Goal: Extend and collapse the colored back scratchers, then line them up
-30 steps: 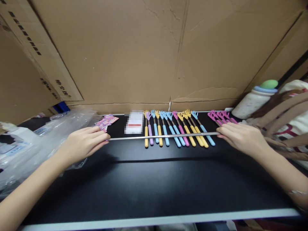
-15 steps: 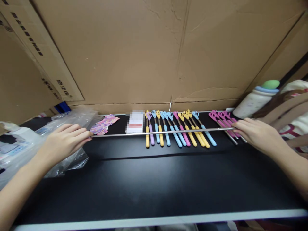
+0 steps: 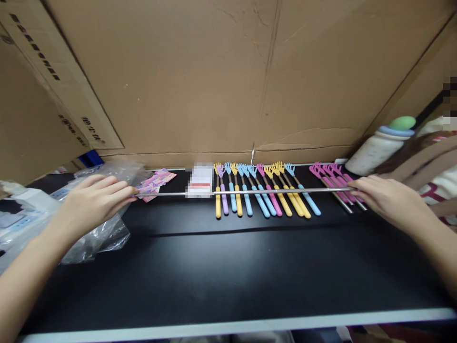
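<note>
A long, thin telescopic metal rod [image 3: 200, 193] stretches level above the table, drawn out between both hands. My left hand [image 3: 98, 202] pinches its left end, and my right hand [image 3: 387, 202] grips the right end; the fingers hide both tips. Behind and below the rod lies a row of back scratchers with yellow [image 3: 285, 196], blue [image 3: 264, 202], purple and pink handles, claws toward the back. Near my right hand are several pink back scratchers [image 3: 333, 178] with bare metal shafts.
Clear plastic bags [image 3: 110, 236] lie at the left beside a white box. Small pink-purple cards [image 3: 160, 178] and a blurred white packet [image 3: 201, 178] sit at the back. A bottle with green top [image 3: 382, 147] stands at right, near another person's sleeve [image 3: 437, 164]. Cardboard [image 3: 200, 81] walls the back.
The rod has risen slightly, mostly at its left end, and lies straighter. My right hand has shifted a little to the right, still holding its end.
</note>
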`<state>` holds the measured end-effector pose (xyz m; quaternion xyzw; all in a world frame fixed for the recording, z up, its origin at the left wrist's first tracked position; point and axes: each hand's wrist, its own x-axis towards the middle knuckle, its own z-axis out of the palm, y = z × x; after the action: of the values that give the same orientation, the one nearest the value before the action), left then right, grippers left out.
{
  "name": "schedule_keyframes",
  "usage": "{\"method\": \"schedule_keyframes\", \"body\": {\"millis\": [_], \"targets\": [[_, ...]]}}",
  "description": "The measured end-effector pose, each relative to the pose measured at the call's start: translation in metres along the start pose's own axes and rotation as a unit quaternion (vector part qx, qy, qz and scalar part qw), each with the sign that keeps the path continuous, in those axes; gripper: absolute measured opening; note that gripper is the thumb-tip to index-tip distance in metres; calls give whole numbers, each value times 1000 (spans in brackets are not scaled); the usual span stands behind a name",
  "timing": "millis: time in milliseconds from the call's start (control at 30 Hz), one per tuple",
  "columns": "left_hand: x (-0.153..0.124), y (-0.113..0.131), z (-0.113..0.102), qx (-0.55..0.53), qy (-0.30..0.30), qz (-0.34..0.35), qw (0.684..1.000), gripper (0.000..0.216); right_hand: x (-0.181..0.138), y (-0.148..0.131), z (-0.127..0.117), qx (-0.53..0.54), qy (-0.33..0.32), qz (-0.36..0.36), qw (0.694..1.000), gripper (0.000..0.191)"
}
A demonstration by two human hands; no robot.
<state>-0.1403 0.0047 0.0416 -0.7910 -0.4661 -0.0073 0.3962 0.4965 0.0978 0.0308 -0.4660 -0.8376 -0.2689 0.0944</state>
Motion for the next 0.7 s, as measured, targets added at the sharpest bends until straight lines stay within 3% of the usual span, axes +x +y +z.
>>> {"method": "schedule_keyframes", "body": {"millis": [267,367,500,700], "targets": [[17,-4,-5,5,0,-16,1000,31,8,10,-17,-20,11,66,998,32],[19,-13,-7,-62,0,-58,996,34,20,15,-24,68,-31,93,993,30],[20,-23,-10,-181,-59,-134,972,35,32,22,-26,233,-97,129,959,39],[27,-18,-7,-296,-90,-157,938,35,30,21,-11,307,-122,134,934,48]]}}
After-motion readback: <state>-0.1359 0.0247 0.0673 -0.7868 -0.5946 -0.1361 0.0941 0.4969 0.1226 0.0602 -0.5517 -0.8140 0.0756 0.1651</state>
